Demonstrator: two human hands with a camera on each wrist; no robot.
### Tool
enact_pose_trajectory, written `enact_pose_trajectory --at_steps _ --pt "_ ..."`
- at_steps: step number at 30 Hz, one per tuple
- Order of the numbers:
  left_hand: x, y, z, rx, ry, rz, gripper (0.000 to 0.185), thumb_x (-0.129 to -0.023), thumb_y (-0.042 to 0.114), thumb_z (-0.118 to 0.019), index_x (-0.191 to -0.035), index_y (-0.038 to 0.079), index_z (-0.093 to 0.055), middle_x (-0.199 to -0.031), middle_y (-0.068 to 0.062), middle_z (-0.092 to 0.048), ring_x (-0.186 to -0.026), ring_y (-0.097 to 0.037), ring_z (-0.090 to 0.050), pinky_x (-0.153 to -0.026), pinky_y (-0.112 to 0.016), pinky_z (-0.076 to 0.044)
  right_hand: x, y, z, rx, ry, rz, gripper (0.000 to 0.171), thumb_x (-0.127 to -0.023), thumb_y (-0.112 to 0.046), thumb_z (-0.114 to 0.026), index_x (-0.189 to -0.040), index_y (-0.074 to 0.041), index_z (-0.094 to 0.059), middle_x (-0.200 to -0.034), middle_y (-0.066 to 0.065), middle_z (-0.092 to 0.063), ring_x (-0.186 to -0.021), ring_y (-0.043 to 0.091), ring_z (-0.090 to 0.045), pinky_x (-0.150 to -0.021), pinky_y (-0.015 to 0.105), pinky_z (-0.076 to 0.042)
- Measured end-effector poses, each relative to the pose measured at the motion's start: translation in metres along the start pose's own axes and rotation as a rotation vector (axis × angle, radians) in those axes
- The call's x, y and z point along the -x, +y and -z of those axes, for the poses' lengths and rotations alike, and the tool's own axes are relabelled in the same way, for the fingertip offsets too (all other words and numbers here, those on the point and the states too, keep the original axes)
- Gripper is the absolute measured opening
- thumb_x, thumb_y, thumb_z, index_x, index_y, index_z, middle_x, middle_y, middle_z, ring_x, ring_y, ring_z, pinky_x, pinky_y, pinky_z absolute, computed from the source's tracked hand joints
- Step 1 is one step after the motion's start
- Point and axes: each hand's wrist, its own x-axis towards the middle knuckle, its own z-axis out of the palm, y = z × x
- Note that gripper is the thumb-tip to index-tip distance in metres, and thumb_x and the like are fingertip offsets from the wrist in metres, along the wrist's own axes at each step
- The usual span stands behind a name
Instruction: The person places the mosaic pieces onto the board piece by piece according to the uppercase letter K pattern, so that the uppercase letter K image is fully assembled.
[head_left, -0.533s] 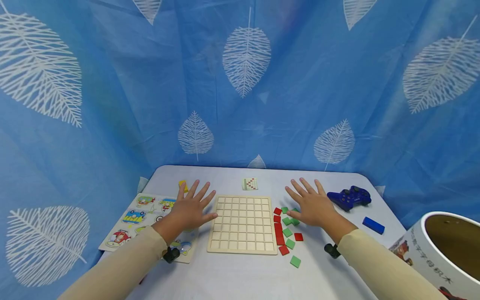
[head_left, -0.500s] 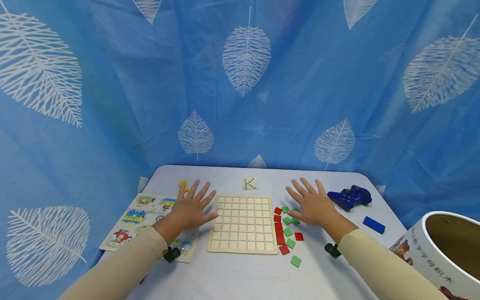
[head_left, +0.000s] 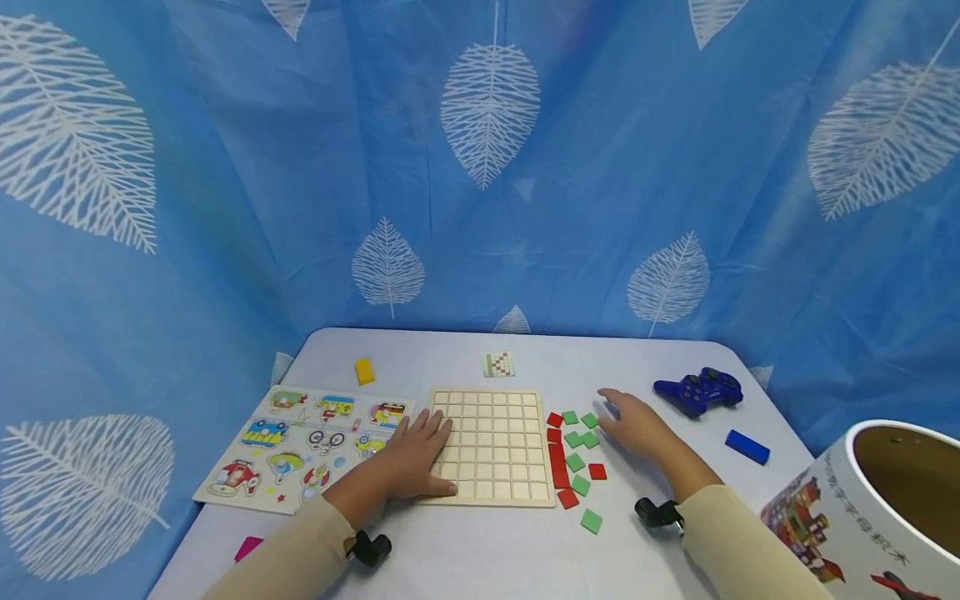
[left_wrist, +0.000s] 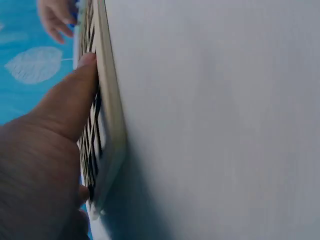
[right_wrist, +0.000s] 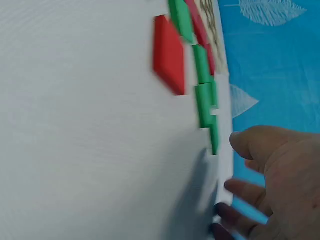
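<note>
Wooden grid board (head_left: 489,446), cells all bare; red and green tiles (head_left: 574,461) loose on white table (head_left: 480,550) just right of it. Right-wrist view blurred. Left hand (head_left: 415,457) flat, fingers straight, pressing board's left edge, gripping nothing. Right hand (head_left: 634,423) loosely spread beside the tiles, holding nothing.

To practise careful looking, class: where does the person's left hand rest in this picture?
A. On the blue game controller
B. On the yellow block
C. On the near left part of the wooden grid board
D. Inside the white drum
C: the left hand lies flat with straight fingers on the near left part of the wooden grid board, away from the other things.
</note>
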Motion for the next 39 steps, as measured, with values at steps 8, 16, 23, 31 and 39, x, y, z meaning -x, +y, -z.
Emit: enact_pose_trajectory --at_steps 8,16,23,31,39 --pt "-0.004 0.006 -0.019 0.196 0.056 0.048 0.119 -0.081 0.069 -0.079 -0.165 0.004 -0.027 -0.176 -0.017 -0.011 -0.163 -0.039 -0.010 -0.130 -0.056 -0.021 -0.011 0.005 -0.017 -0.034 -0.005 0.057 0.046 -0.099 -0.013 -0.069 -0.144 -0.018 -0.063 -0.154 0.014 -0.055 -0.144 0.043 -0.043 -0.119 0.065 -0.037" --pt "-0.008 0.014 -0.026 0.270 0.101 0.037 0.117 -0.079 0.064 -0.084 -0.164 0.002 -0.030 -0.176 -0.018 -0.013 -0.163 -0.038 -0.010 -0.131 -0.056 -0.017 -0.016 0.008 -0.014 -0.061 0.032 0.074 0.033 -0.100 -0.018 -0.069 -0.132 -0.010 -0.071 -0.135 0.015 -0.064 -0.128 0.038 -0.057 -0.112 0.062 -0.045" --pt "-0.011 0.014 -0.032 0.244 0.142 0.028 0.118 -0.078 0.070 -0.080 -0.165 0.007 -0.032 -0.176 -0.012 -0.014 -0.163 -0.034 -0.012 -0.131 -0.055 -0.015 -0.027 -0.047 -0.024 -0.219 0.103 0.055 0.038 -0.101 -0.027 -0.069 -0.135 -0.009 -0.067 -0.134 0.014 -0.063 -0.111 0.028 -0.063 -0.091 0.048 -0.058" --pt "-0.010 0.010 -0.033 0.285 0.140 0.057 0.104 -0.087 0.065 -0.075 -0.164 0.009 -0.034 -0.176 -0.014 -0.012 -0.163 -0.035 -0.011 -0.131 -0.055 -0.015 -0.054 -0.144 -0.064 -0.291 0.032 0.244 0.034 -0.102 -0.020 -0.069 -0.136 -0.013 -0.068 -0.132 0.005 -0.068 -0.113 0.022 -0.066 -0.089 0.041 -0.059" --pt "0.000 0.008 -0.025 0.331 0.115 0.033 0.095 -0.091 0.052 -0.077 -0.163 0.007 -0.036 -0.176 -0.014 -0.014 -0.163 -0.036 -0.012 -0.131 -0.056 -0.017 -0.074 -0.179 -0.097 -0.338 0.062 0.213 0.028 -0.100 -0.018 -0.071 -0.127 -0.009 -0.073 -0.125 0.008 -0.072 -0.118 0.028 -0.067 -0.100 0.048 -0.057"
